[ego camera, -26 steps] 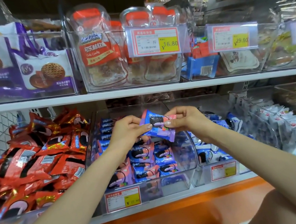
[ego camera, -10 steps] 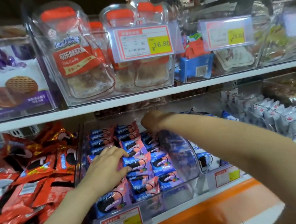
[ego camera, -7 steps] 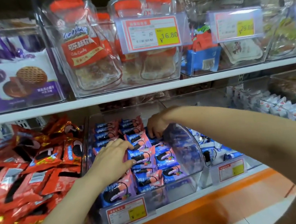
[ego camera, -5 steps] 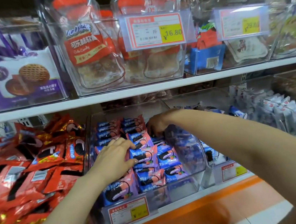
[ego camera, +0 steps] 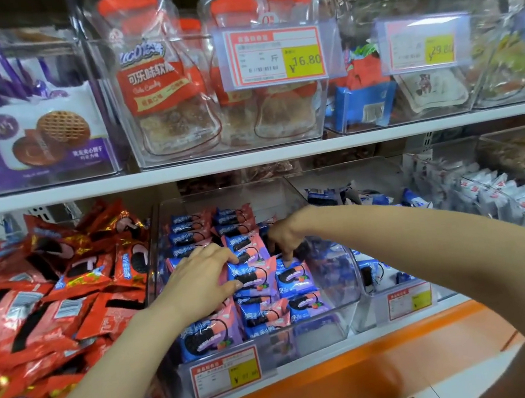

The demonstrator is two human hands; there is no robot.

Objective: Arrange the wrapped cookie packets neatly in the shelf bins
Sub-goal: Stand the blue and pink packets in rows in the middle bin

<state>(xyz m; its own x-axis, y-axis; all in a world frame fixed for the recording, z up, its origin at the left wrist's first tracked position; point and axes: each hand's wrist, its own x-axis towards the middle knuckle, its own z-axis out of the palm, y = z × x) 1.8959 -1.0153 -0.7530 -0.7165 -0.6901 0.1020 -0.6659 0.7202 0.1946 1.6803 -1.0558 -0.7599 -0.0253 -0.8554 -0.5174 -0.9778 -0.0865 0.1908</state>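
Blue-and-pink wrapped cookie packets (ego camera: 253, 277) stand in rows inside a clear plastic bin (ego camera: 344, 275) on the lower shelf. My left hand (ego camera: 198, 282) rests on the left and middle rows, its fingers spread and its fingertips touching a packet in the middle row. My right hand (ego camera: 284, 237) reaches in from the right, fingers pointing down, and presses on a packet (ego camera: 293, 278) in the right row. The packets under both palms are hidden.
A heap of red cookie packets (ego camera: 66, 291) fills the bin on the left. Blue-and-white packets (ego camera: 381, 271) and white packets (ego camera: 505, 200) fill bins to the right. The white upper shelf (ego camera: 249, 159) carries jars (ego camera: 167, 94), purple biscuit bags (ego camera: 42, 131) and price tags.
Both hands held one packet in the air earlier; now both are down in the bin. In the last half second my right hand slid forward along the right row while the left stayed put.
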